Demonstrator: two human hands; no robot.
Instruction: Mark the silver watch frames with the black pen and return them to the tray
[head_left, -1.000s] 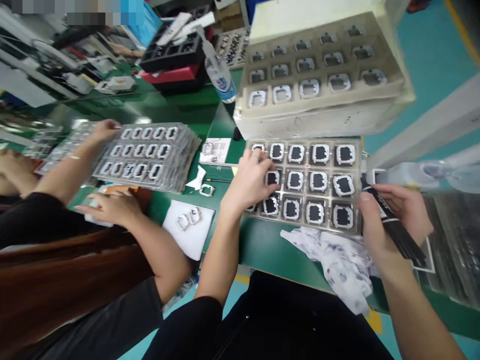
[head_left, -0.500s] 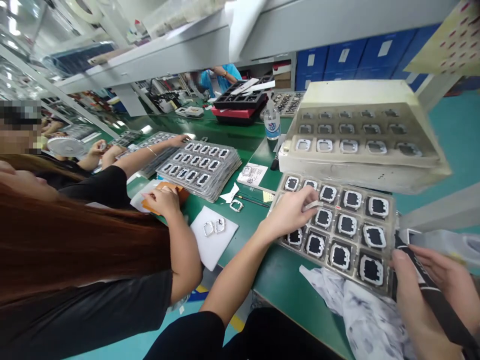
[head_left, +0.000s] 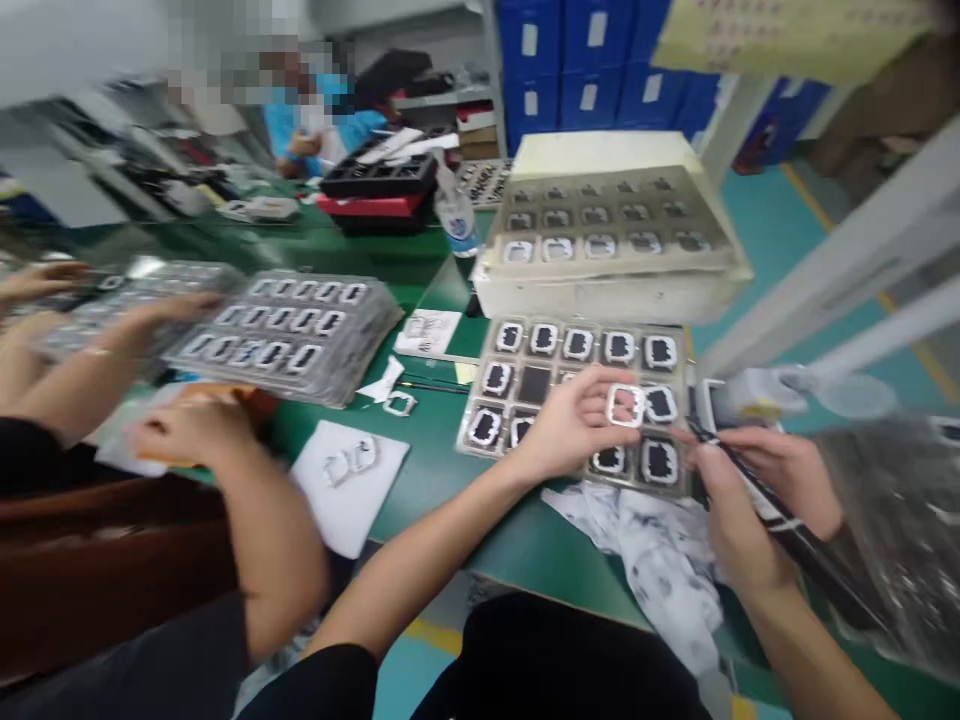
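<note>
My left hand (head_left: 574, 425) reaches over a clear plastic tray (head_left: 480, 405) and pinches a white rounded-square frame (head_left: 625, 405) at its edge. The tray's pockets hold similar white frames with dark centres; one pocket in the middle row shows no white frame. At the tray's right edge, my right hand (head_left: 739, 510) grips a black pen-shaped tool (head_left: 780, 525), its tip pointing at the held frame. Whether the tip touches the frame I cannot tell. Under the tray's front edge lies a crumpled grey-and-white cloth (head_left: 660, 560).
Behind the tray stands a pale box (head_left: 600, 295) with another filled tray on it, beside a clear pump bottle (head_left: 455, 215). Leftward are a white pad (head_left: 322, 520) with two frames and a tray stack (head_left: 367, 340). A co-worker's hand (head_left: 199, 425) touches an orange item.
The view has swung right. My left hand has turned the frame from edge-on to face-on and brought it closer to the tool in my right hand.
</note>
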